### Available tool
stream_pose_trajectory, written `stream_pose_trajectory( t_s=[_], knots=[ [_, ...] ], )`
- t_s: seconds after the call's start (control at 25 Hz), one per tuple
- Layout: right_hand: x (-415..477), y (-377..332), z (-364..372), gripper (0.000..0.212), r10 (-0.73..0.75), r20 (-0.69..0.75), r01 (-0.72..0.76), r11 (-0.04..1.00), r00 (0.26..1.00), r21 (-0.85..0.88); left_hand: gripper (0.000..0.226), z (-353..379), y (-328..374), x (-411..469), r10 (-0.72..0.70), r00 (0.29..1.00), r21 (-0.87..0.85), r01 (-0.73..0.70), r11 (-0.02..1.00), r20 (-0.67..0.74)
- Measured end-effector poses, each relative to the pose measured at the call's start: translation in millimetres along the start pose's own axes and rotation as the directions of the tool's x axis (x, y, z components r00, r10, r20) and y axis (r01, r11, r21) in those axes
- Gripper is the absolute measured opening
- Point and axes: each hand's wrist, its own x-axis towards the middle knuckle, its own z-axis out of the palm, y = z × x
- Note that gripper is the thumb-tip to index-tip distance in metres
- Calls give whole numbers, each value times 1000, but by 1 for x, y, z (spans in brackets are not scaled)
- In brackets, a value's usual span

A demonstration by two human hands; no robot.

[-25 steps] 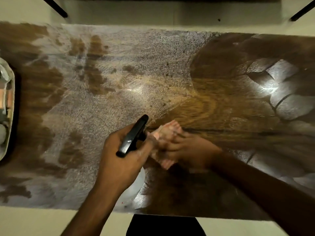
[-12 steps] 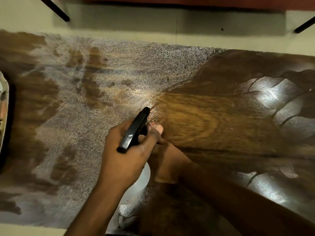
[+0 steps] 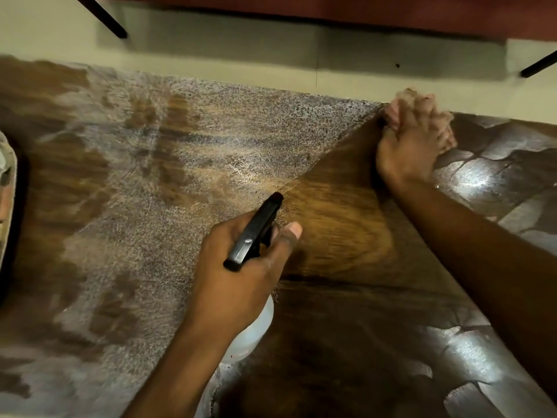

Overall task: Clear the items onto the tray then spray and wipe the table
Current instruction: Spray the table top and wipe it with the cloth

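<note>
The left hand (image 3: 238, 285) grips the spray bottle (image 3: 256, 233) over the middle of the table (image 3: 346, 236). Well apart, the right hand (image 3: 413, 143) clutches a pink cloth (image 3: 394, 111) at the table's far edge. The tray (image 3: 6, 164) sits at the table's left end.

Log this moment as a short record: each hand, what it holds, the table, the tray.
left hand: grips spray bottle, nozzle aimed away across the table
right hand: holds pinkish cloth at the far table edge; blurred
table: whitish spray film on the left part; bare wood right of it
tray: at the left frame edge, mostly cut off; contents unclear
</note>
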Motion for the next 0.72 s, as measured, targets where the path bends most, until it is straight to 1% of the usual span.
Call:
stream_pose_trajectory(
  t_s=[0.04, 0.08, 0.12, 0.16, 0.2, 0.24, 0.28, 0.32, 0.36, 0.4, 0.44, 0.48, 0.52, 0.56, 0.6, 0.64, 0.68, 0.72],
  knots=[
    [-12, -21, 11, 64, -21, 14, 21, 1000, 1000, -16, 41, -1, 0, 1, -3, 1000, -21, 3, 1000, -6],
    [-30, -39, 22, 63, -139, 56, 141, 990, 989, -28, 39, -2, 1, 3, -9, 1000, -38, 9, 999, -15],
    [-52, -54, 32, 62, -321, 121, 327, 944, 939, -34, 38, -3, 1, 4, -14, 1000, -46, 13, 999, -24],
    [-75, -66, 40, 61, -519, 200, 536, 844, 831, -33, 38, -6, 1, 6, -17, 999, -51, 15, 999, -31],
    [-94, -70, 45, 61, -702, 286, 734, 679, 652, -6, 36, -7, 2, 6, -21, 999, -51, 19, 998, -34],
    [-105, -68, 48, 63, -837, 341, 883, 468, 429, 38, 34, -9, 2, 7, -25, 999, -44, 23, 999, -36],
    [-104, -64, 45, 65, -905, 373, 963, 254, 206, 86, 32, -12, 3, 8, -26, 999, -33, 25, 999, -36],
    [-90, -57, 38, 66, -904, 426, 987, 100, 37, 127, 30, -14, 3, 8, -24, 999, -26, 23, 999, -35],
    [-72, -46, 31, 66, -872, 489, 989, 56, -18, 136, 30, -17, 3, 9, -20, 999, -19, 19, 1000, -35],
    [-50, -33, 24, 65, -847, 530, 990, 106, 40, 96, 32, -19, 3, 9, -15, 999, -13, 15, 1000, -36],
    [-27, -19, 18, 64, -822, 530, 965, 260, 206, 29, 34, -22, 1, 8, -13, 999, -11, 13, 1000, -38],
    [-6, -10, 10, 62, -771, 472, 884, 466, 428, -41, 35, -25, -1, 7, -15, 999, -14, 14, 1000, -46],
    [10, -6, 5, 60, -674, 357, 737, 673, 647, -66, 36, -29, -3, 5, -21, 998, -18, 20, 1000, -59],
    [19, -12, 3, 58, -515, 226, 537, 843, 827, -44, 37, -32, -5, 4, -28, 997, -14, 27, 1000, -77],
    [19, -27, 6, 57, -324, 124, 328, 945, 938, -7, 39, -35, -7, 1, -33, 994, -5, 33, 999, -101],
    [11, -50, 13, 57, -172, 69, 171, 985, 983, 19, 41, -38, -9, 0, -36, 992, 6, 37, 999, -124],
    [-2, -72, 21, 58, -117, 71, 116, 993, 991, 26, 43, -41, -10, -3, -40, 989, 12, 42, 999, -143],
    [-22, -91, 30, 59, -184, 106, 184, 983, 977, 11, 45, -45, -12, -4, -45, 987, 10, 47, 999, -154]
  ],
)
